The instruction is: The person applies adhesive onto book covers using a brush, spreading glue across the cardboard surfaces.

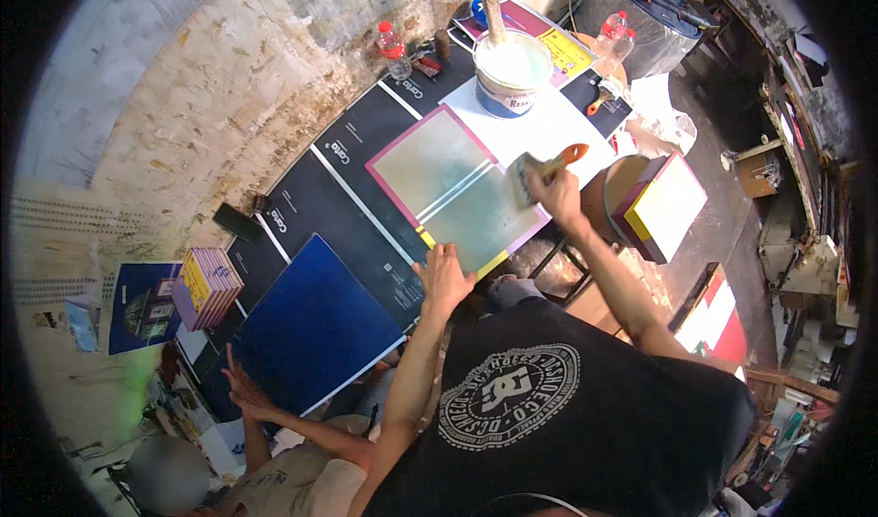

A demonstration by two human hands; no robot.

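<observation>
My right hand point(558, 197) grips a wide paintbrush point(569, 156) with an orange-tipped handle, its bristles over the right part of a book cover sheet point(439, 165). The sheet lies open, grey-green and wet-looking, with a pink and yellow border and two pale strips across its middle. At its near yellow edge my left hand point(445, 277) rests with fingers spread. Beyond the sheet stands a bucket point(506, 96) of whitish paste with a wooden stick point(491, 10) in it.
A dark blue board point(315, 325) lies left, beside a co-worker's hand point(247, 391). Stacked purple-yellow books point(206, 288) stand farther left. Plastic bottles point(393, 51) are at the back; a second brush point(602, 96) lies right of the bucket. Covered boards point(672, 208) are piled at right.
</observation>
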